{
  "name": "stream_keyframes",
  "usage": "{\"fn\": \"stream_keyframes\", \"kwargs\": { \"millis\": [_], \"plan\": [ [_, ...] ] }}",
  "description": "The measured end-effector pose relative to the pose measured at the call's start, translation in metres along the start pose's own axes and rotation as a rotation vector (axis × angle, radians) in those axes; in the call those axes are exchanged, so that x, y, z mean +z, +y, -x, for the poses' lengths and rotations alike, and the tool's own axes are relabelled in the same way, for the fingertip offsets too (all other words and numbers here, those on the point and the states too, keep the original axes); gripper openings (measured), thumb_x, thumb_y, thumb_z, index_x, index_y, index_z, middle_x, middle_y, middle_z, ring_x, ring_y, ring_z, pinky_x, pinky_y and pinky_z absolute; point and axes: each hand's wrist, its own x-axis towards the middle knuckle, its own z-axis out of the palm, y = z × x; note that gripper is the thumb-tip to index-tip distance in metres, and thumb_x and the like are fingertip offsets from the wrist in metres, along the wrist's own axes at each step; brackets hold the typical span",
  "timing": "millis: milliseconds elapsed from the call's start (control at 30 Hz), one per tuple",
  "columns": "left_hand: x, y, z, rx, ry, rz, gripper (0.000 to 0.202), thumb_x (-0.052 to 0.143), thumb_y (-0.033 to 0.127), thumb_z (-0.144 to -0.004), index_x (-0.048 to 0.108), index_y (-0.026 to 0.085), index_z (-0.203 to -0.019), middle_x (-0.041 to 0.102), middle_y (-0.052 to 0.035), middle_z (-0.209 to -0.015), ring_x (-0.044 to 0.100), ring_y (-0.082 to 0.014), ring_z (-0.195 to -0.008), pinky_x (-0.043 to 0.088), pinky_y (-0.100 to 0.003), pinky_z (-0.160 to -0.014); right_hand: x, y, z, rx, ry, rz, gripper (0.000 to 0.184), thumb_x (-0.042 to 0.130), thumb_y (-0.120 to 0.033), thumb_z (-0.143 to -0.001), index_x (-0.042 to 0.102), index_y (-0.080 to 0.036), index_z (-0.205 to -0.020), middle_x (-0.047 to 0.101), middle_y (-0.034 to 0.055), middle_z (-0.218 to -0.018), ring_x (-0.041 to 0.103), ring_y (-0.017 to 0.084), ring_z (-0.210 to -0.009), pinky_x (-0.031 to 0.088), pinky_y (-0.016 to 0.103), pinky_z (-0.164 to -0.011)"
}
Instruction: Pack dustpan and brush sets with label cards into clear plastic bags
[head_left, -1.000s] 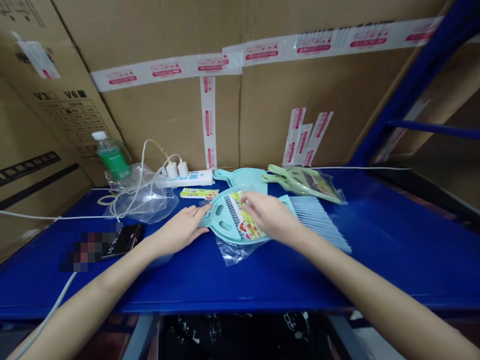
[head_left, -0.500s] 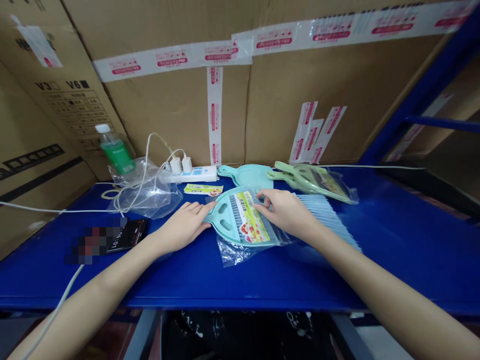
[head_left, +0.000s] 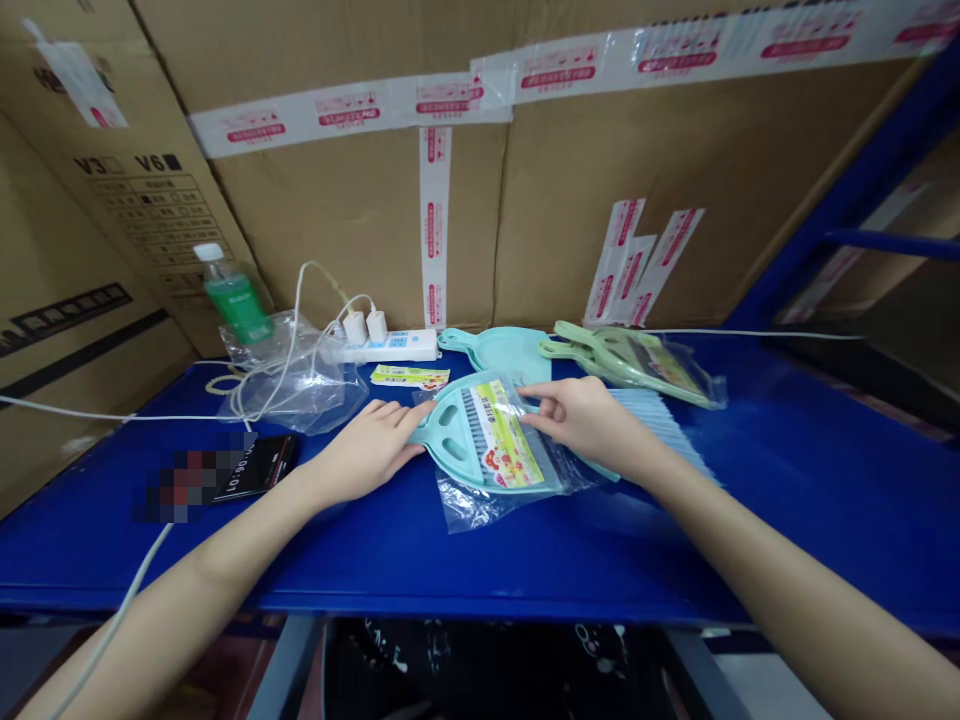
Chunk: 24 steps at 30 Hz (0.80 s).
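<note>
A light-blue dustpan and brush set (head_left: 452, 447) lies on the blue table, its handle pointing left. Clear plastic film (head_left: 469, 510) surrounds part of it, and a yellow-green label card (head_left: 511, 447) covers the bristles. My left hand (head_left: 375, 447) is closed around the handle end. By the card's right edge is my right hand (head_left: 581, 420), with index finger and thumb apart and the other fingers curled; whether they touch the film is unclear. Blue bristles (head_left: 664, 425) stick out behind my right wrist. Another light-blue dustpan (head_left: 514, 350) lies farther back.
Green dustpan sets (head_left: 637, 362) in film lie at back right. A loose label card (head_left: 409, 377) lies before a white power strip (head_left: 397, 346) with chargers. At left are a green bottle (head_left: 238, 305), crumpled plastic (head_left: 322, 385), cables and a phone (head_left: 259, 468). Cardboard boxes (head_left: 337, 220) stand behind.
My right hand has shifted slightly right, and its index finger and thumb are farther apart. A light-blue edge now shows below it. My left hand keeps hold of the handle.
</note>
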Motion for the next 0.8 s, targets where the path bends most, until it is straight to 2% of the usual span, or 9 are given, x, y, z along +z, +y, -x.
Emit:
{"fn": "stream_keyframes", "kwargs": {
  "millis": [133,233,367,467,533,600,667,733,800],
  "plan": [
    [0.001,0.000,0.000,0.000,-0.011,0.000,0.043,0.027,0.034,-0.099,0.040,0.008,-0.131,0.067,-0.0099,-0.092,0.061,-0.0219,-0.083,0.045,-0.035,-0.076,-0.006,-0.001,0.004,-0.023,0.023,-0.097,0.024,0.061,-0.020,-0.076,0.074,-0.014,-0.095,0.061,-0.0018,-0.050,0.050,0.012,-0.043,0.041,0.027,-0.049],
    [0.001,0.000,0.001,-0.009,-0.027,0.004,0.042,0.027,0.033,-0.099,0.040,0.010,-0.132,0.067,-0.0102,-0.095,0.062,-0.0217,-0.083,0.045,-0.035,-0.076,-0.009,0.001,0.003,0.009,-0.052,-0.304,0.028,0.061,-0.026,-0.076,0.073,-0.014,-0.098,0.062,-0.0007,-0.053,0.054,0.013,-0.046,0.045,0.027,-0.050],
    [0.002,-0.001,0.001,-0.015,-0.037,0.002,0.042,0.025,0.033,-0.099,0.040,0.011,-0.132,0.067,-0.0097,-0.095,0.062,-0.0214,-0.083,0.046,-0.035,-0.074,-0.005,0.009,-0.005,0.006,-0.144,-0.662,0.030,0.054,-0.031,-0.081,0.071,-0.015,-0.100,0.071,0.0062,-0.078,0.065,0.017,-0.074,0.054,0.032,-0.066],
    [0.002,-0.001,0.001,-0.017,-0.033,-0.006,0.042,0.025,0.033,-0.099,0.040,0.012,-0.132,0.067,-0.0088,-0.093,0.062,-0.0211,-0.082,0.047,-0.034,-0.073,0.005,0.015,-0.010,-0.002,-0.178,-0.823,0.026,0.055,-0.027,-0.077,0.067,-0.017,-0.097,0.071,0.0088,-0.094,0.066,0.018,-0.088,0.055,0.034,-0.075],
    [0.002,-0.002,0.001,-0.018,-0.030,-0.013,0.041,0.025,0.033,-0.099,0.041,0.012,-0.131,0.067,-0.0083,-0.091,0.062,-0.0210,-0.082,0.047,-0.034,-0.072,0.012,0.014,-0.012,-0.036,-0.130,-0.755,0.019,0.058,-0.025,-0.073,0.064,-0.017,-0.089,0.070,0.0081,-0.092,0.065,0.018,-0.086,0.053,0.034,-0.074],
    [0.002,-0.002,0.001,-0.015,-0.030,-0.015,0.041,0.026,0.033,-0.099,0.041,0.011,-0.131,0.067,-0.0084,-0.090,0.061,-0.0213,-0.082,0.048,-0.033,-0.072,0.019,0.010,-0.010,-0.059,-0.013,-0.554,0.015,0.062,-0.028,-0.071,0.060,-0.018,-0.082,0.067,0.0059,-0.083,0.063,0.017,-0.074,0.051,0.033,-0.067],
    [0.002,-0.002,0.001,-0.014,-0.029,-0.009,0.040,0.027,0.032,-0.099,0.041,0.012,-0.131,0.067,-0.0086,-0.091,0.061,-0.0214,-0.083,0.048,-0.033,-0.072,0.022,0.005,-0.007,-0.054,0.080,-0.307,0.020,0.064,-0.033,-0.071,0.057,-0.018,-0.082,0.062,0.0027,-0.074,0.057,0.016,-0.062,0.045,0.031,-0.058],
    [0.001,-0.002,0.001,-0.021,-0.026,0.008,0.040,0.029,0.031,-0.099,0.040,0.014,-0.132,0.066,-0.0087,-0.093,0.061,-0.0214,-0.085,0.048,-0.033,-0.072,0.024,0.000,-0.004,-0.032,0.070,-0.125,0.028,0.066,-0.036,-0.071,0.056,-0.017,-0.090,0.057,-0.0011,-0.066,0.053,0.016,-0.056,0.038,0.029,-0.053],
    [0.001,-0.002,0.002,-0.028,-0.023,0.033,0.040,0.031,0.031,-0.098,0.038,0.015,-0.134,0.066,-0.0088,-0.096,0.061,-0.0214,-0.086,0.049,-0.033,-0.072,0.023,-0.002,-0.002,-0.017,-0.003,-0.065,0.036,0.067,-0.035,-0.070,0.054,-0.016,-0.098,0.053,-0.0047,-0.059,0.052,0.016,-0.052,0.034,0.027,-0.051]
  ]
}}
